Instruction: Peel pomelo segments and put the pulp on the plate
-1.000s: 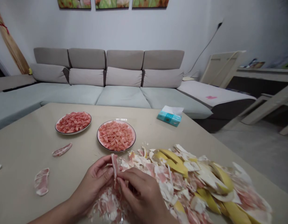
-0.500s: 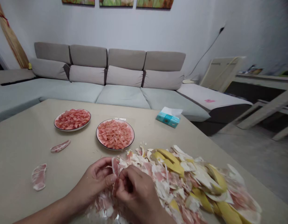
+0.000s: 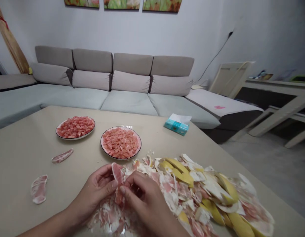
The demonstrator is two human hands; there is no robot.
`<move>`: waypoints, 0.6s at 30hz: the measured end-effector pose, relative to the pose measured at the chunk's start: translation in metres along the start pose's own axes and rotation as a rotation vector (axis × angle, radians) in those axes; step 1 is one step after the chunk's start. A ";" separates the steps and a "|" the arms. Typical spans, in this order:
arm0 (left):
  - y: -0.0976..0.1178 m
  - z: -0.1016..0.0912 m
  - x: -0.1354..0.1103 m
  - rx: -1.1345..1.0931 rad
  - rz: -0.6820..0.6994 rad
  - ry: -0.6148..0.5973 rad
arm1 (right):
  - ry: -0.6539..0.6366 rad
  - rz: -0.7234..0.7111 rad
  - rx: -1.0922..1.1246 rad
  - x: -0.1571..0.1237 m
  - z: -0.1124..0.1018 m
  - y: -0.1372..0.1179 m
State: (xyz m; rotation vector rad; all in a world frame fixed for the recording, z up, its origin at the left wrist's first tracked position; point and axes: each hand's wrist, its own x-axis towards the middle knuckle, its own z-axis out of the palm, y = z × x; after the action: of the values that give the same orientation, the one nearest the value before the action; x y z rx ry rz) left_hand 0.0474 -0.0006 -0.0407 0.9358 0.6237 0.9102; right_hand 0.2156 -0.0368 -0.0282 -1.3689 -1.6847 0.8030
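Between my two hands is a pink pomelo segment [image 3: 117, 174], its pale skin partly opened and red flesh showing lower down. My left hand [image 3: 99, 186] grips its left side between thumb and fingers. On the right side, my right hand [image 3: 144, 194] pinches the segment's edge with thumb and forefinger. Below and to the right lies a heap of white pith and thin membranes [image 3: 172, 194] with yellow peel [image 3: 211, 210]. Two unopened segments rest on the left of the table: a slim pomelo segment [image 3: 63, 156] and a wider pomelo segment [image 3: 39, 189].
Two plates of loose pink flesh stand beyond my hands, a left plate [image 3: 75, 138] and a nearer middle plate [image 3: 102, 149]. A blue tissue box [image 3: 176, 125] sits near the table's far right corner. A grey sofa [image 3: 130, 102] runs behind the table [image 3: 80, 177].
The segment has turned and spread, so more of its pink face and red flesh shows between my hands. The view has shifted slightly.
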 end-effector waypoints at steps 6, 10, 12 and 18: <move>0.001 -0.001 -0.004 -0.038 -0.028 0.027 | 0.030 0.182 0.489 0.001 0.004 0.004; 0.002 0.000 -0.006 -0.104 -0.057 0.041 | 0.005 0.231 0.742 0.001 0.009 0.008; 0.004 0.001 -0.006 -0.138 -0.078 0.052 | 0.012 0.235 0.798 0.000 0.011 0.009; 0.009 0.001 -0.003 -0.241 -0.120 0.017 | 0.046 0.257 0.980 -0.002 0.011 0.007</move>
State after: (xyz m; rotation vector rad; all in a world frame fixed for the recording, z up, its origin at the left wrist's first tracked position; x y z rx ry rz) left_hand 0.0433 -0.0010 -0.0320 0.6687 0.5645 0.8655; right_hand 0.2094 -0.0372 -0.0397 -0.8733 -0.8368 1.4674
